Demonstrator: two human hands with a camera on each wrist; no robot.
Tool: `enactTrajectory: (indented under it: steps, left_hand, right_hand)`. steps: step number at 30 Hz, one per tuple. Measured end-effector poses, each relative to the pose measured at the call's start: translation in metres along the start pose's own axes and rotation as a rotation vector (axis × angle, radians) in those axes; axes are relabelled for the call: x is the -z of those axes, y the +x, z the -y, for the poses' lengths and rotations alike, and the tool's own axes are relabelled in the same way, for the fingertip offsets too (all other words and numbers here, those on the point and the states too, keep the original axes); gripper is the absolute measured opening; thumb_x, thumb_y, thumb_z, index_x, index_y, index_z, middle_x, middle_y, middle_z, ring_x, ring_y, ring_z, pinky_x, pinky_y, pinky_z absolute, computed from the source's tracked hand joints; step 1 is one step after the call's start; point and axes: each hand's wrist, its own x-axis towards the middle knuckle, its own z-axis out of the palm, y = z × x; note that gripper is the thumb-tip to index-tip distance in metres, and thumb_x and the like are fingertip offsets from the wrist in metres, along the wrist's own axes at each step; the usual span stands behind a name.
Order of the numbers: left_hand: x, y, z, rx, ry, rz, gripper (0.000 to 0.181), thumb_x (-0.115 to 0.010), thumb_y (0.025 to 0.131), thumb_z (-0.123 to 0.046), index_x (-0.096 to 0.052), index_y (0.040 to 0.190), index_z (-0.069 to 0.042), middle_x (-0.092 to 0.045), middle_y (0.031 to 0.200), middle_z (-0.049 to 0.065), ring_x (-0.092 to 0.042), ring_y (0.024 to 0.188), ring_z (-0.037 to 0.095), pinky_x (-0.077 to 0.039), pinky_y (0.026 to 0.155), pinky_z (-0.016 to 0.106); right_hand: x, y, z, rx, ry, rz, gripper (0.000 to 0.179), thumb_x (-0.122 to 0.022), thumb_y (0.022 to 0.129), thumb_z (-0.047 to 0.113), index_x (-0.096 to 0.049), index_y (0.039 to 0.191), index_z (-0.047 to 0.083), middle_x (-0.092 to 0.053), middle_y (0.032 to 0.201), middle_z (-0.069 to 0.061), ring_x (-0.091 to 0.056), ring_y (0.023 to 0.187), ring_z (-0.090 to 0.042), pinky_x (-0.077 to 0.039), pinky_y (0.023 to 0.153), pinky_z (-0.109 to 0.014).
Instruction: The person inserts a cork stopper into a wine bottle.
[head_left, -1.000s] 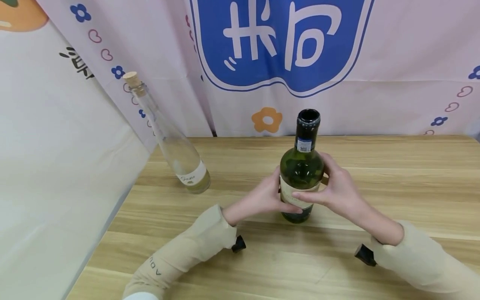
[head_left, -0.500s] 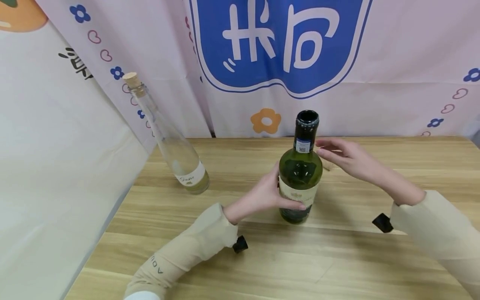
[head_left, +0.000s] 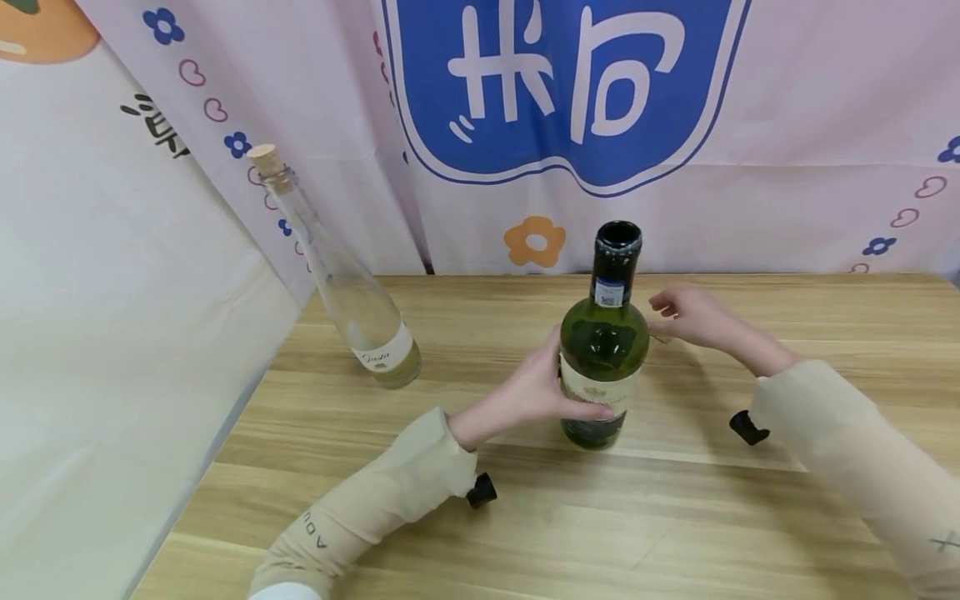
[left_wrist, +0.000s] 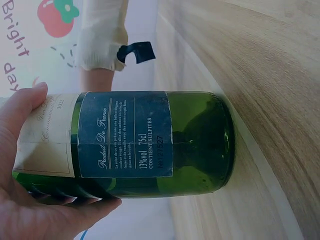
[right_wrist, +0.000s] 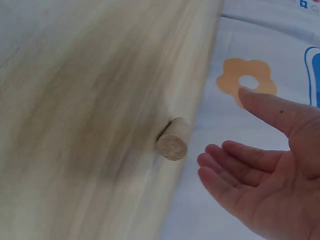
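Observation:
A green wine bottle (head_left: 603,337) with a cream label stands upright on the table, its mouth uncovered. My left hand (head_left: 534,385) grips its lower body, thumb across the front; the left wrist view shows the fingers wrapped round the glass (left_wrist: 200,142). Behind the bottle's right side hovers my right hand (head_left: 697,317), apart from it. In the right wrist view that hand (right_wrist: 265,170) has thumb and fingers spread with nothing between them. A loose cork (right_wrist: 173,142) lies on the table close to its fingertips; the head view mostly hides this cork.
At the back left stands a tall clear bottle (head_left: 363,304) with a cork stopper (head_left: 266,160) in its neck and some liquid at the bottom. The wooden table (head_left: 570,533) ends at a printed cloth (head_left: 810,208) behind.
My right hand has let go of the wine bottle, moved away to the right and back, then lowered towards the loose cork. My left hand keeps its grip on the bottle.

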Motion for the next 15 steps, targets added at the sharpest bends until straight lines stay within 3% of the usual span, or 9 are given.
enactTrajectory:
  steps: [5,15]
  left_hand:
    - [0.000,0.000,0.001,-0.011,0.015,0.001,0.096,-0.084,0.062,-0.018,-0.024,0.137,-0.018,-0.052,0.122,0.000,-0.047,0.114,0.011,-0.038,0.095,0.030]
    - [0.000,-0.001,0.000,-0.009,-0.006,0.010,0.096,-0.084,0.063,-0.017,-0.023,0.138,-0.018,-0.052,0.123,0.000,-0.047,0.114,0.010,-0.038,0.095,0.030]
  right_hand:
    - [-0.007,0.006,-0.012,-0.035,-0.053,0.038,0.051,-0.061,0.084,0.021,-0.048,0.112,-0.020,-0.054,0.108,-0.035,-0.052,0.100,-0.045,-0.042,0.086,-0.051]
    - [-0.021,0.011,-0.019,-0.092,-0.068,-0.022,0.040,-0.059,0.077,0.014,-0.052,0.103,-0.016,-0.056,0.093,-0.027,-0.053,0.089,-0.037,-0.043,0.081,-0.048]
